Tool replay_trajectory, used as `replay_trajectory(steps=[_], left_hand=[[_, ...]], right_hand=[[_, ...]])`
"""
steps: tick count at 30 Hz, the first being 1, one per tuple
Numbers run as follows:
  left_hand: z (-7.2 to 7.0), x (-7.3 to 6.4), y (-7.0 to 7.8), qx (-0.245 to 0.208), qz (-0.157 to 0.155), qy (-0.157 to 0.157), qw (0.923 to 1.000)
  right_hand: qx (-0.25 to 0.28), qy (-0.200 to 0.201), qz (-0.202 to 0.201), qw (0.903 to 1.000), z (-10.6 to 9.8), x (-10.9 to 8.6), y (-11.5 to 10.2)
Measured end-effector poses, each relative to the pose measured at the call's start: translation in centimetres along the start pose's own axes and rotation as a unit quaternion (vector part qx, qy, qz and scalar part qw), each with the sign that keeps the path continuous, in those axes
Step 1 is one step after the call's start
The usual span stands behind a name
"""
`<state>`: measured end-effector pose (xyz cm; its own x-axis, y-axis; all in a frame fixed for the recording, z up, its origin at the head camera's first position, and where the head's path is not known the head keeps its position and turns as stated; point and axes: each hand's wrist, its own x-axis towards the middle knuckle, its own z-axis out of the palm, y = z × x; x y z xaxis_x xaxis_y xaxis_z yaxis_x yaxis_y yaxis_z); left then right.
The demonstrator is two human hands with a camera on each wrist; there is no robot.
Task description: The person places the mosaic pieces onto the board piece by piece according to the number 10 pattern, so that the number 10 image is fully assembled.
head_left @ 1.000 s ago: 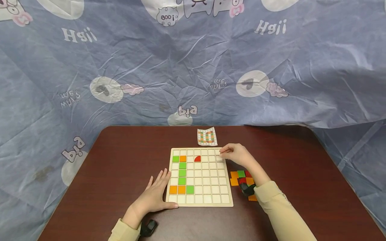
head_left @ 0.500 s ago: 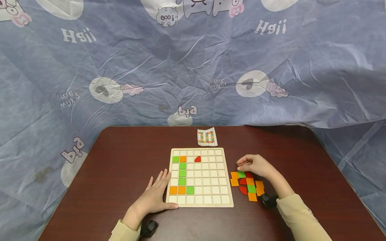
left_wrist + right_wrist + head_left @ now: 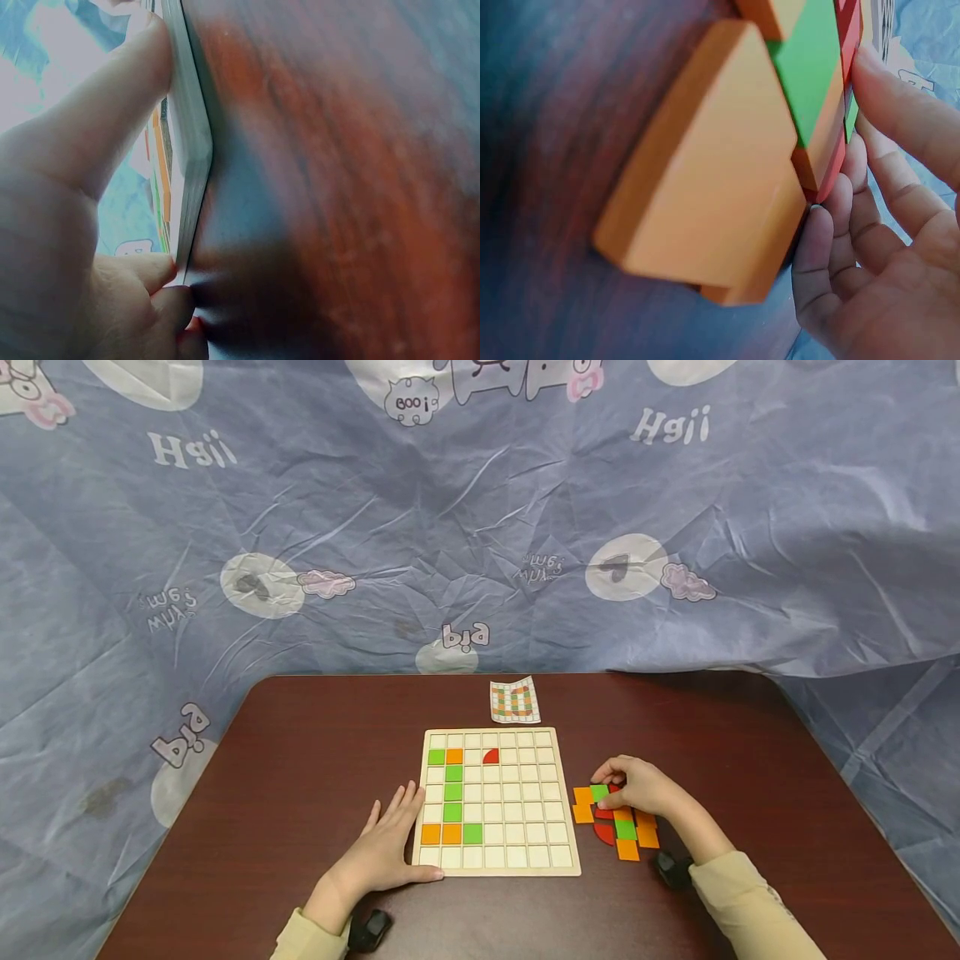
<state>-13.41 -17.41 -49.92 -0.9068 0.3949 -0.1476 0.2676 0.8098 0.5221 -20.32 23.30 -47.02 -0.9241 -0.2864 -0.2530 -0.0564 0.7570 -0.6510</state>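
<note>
The board [image 3: 536, 833] was set on the table [image 3: 300, 760], with the card [image 3: 515, 700] placed just behind it. Tiles [image 3: 453, 792] were laid in the three leftmost columns, and one piece [image 3: 491, 757] was seated in the fourth, second row from the back. Loose pieces [image 3: 626, 832] were clustered right of the board, partly covered by the right hand [image 3: 641, 787]. A cloth [image 3: 450, 527] was hung behind.

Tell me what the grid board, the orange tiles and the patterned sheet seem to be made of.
Grid board: probably matte wood, from its cream color and thick, straight edge.
Orange tiles: painted wood or plastic, I can't tell which; smooth, evenly colored, with thick edges.
Patterned sheet: likely thin printed paper, judging by its wavy outline; finish too small to tell.
</note>
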Motion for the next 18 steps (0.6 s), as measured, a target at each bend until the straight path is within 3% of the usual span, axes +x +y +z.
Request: replay_trajectory(steps=[6,18], left_hand=[[-0.05,-0.07,-0.01,-0.002,0.001,-0.002,1.0000],[-0.02,-0.04,-0.06,-0.003,0.003,-0.003,1.0000]], right_hand=[[0.010,-0.002,0.017,0.9998,0.18,0.23,-0.14],[0.037,-0.022,0.003,0.9991,-0.65,0.21,-0.17]])
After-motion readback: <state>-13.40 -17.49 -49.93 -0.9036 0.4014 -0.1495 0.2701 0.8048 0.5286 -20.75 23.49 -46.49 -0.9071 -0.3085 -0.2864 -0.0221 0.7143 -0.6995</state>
